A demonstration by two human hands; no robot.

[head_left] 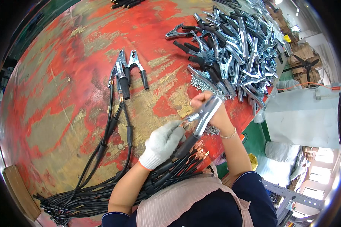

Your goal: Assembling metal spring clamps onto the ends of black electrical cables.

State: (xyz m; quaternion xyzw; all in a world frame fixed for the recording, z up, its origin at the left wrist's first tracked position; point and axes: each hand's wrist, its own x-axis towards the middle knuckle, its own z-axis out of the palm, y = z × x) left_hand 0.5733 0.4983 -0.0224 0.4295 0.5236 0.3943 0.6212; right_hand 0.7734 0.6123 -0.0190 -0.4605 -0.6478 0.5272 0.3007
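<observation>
My left hand (163,142), in a white knit glove with an orange cuff edge, is closed around a cable end. A bit of copper (183,124) shows at its fingertips. Against that copper lies a silver spring clamp (208,115) with a black handle sleeve (187,145). My bare right hand (212,109) is behind the clamp, fingers curled and closed on it; the clamp hides part of the grip. Beneath my forearms runs a bundle of black cables (113,189), with several copper lugs (201,151) at its right end.
Farther up the worn red table (83,68) lie clamps joined to cables (125,72). A big heap of silver clamps (231,49) fills the far right, beside small metal screws or nuts (204,85). A cardboard piece (21,193) stands lower left; a fan (307,64) is beyond the table.
</observation>
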